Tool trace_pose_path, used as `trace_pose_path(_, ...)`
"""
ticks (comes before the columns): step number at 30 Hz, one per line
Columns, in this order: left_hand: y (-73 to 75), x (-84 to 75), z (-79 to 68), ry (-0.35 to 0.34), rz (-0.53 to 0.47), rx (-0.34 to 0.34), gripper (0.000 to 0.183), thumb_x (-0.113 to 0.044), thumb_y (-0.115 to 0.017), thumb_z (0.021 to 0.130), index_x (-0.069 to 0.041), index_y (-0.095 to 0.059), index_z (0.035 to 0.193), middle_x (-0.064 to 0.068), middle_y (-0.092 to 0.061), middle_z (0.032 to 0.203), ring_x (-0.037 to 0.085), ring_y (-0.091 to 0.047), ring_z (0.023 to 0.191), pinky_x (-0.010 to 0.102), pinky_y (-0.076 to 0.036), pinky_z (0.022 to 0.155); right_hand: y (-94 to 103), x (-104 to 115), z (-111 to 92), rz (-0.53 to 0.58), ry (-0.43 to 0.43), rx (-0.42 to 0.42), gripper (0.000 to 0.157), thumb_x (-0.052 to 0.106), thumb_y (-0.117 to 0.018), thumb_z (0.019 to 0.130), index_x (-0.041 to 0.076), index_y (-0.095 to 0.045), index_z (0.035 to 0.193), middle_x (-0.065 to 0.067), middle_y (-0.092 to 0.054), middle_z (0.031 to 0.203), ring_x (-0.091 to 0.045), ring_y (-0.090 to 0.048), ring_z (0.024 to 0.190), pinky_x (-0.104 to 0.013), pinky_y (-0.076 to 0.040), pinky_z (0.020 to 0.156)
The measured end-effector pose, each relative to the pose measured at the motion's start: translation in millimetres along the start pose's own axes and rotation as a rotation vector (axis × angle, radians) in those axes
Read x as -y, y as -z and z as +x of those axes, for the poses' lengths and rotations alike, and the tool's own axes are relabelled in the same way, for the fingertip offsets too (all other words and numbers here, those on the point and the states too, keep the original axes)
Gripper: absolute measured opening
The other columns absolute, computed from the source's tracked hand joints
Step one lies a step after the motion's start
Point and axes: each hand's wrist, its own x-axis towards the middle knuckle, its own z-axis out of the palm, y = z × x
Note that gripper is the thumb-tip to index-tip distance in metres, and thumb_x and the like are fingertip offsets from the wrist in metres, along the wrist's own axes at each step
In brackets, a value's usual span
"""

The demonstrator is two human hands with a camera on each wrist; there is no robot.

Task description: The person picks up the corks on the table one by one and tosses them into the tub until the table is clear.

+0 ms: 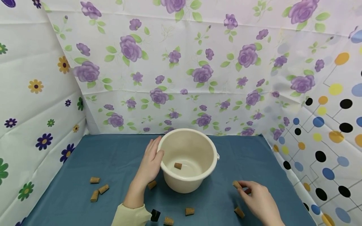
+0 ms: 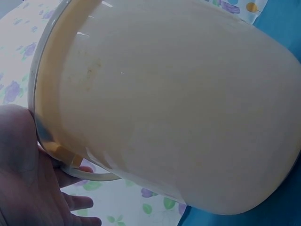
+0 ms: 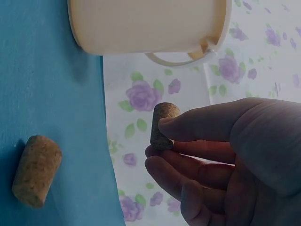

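A cream plastic bucket (image 1: pixel 183 185) stands on the cloth, its mouth tilted towards me. One cork (image 1: pixel 178 165) lies inside it. My left hand (image 1: pixel 150 163) holds the bucket's left rim, thumb over the edge and the other fingers stretched along the outside. In the left wrist view those fingers (image 2: pixel 77 202) reach past the rim near the bucket's handle (image 2: pixel 96 176). To the right of the bucket, my right hand (image 1: pixel 258 199) pinches a cork (image 3: pixel 162 134) between thumb and fingers, above the cloth. Another cork (image 1: pixel 239 212) lies just below that hand.
Three corks (image 1: pixel 95 195) lie grouped at the left of the blue cloth (image 1: pixel 118 157). Others rest nearer: one cork (image 1: pixel 152 184) beside the left wrist, one (image 1: pixel 189 211) before the bucket and one (image 1: pixel 168 221) at the front. Patterned sheets (image 1: pixel 181 78) hang behind and at both sides.
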Motion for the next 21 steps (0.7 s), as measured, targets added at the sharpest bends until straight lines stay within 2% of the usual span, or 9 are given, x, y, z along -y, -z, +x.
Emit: trace_pose_path(21,0.8,-1.8,-0.1,0.002,0.000,0.004,0.059,-0.021,-0.042,0.113,-0.006,-0.030,0.169,0.012,-0.027,0.175,0.033,-0.003,0.164,0.066,-0.006,0.128,8.8,18.0,-7.8,0.019,0.075,-0.080,0.028,0.024,-0.081,0.096,0.013,-0.082,0.122,0.000,-0.077,0.109,-0.011,-0.069,0.082,-0.034,-0.057,0.062)
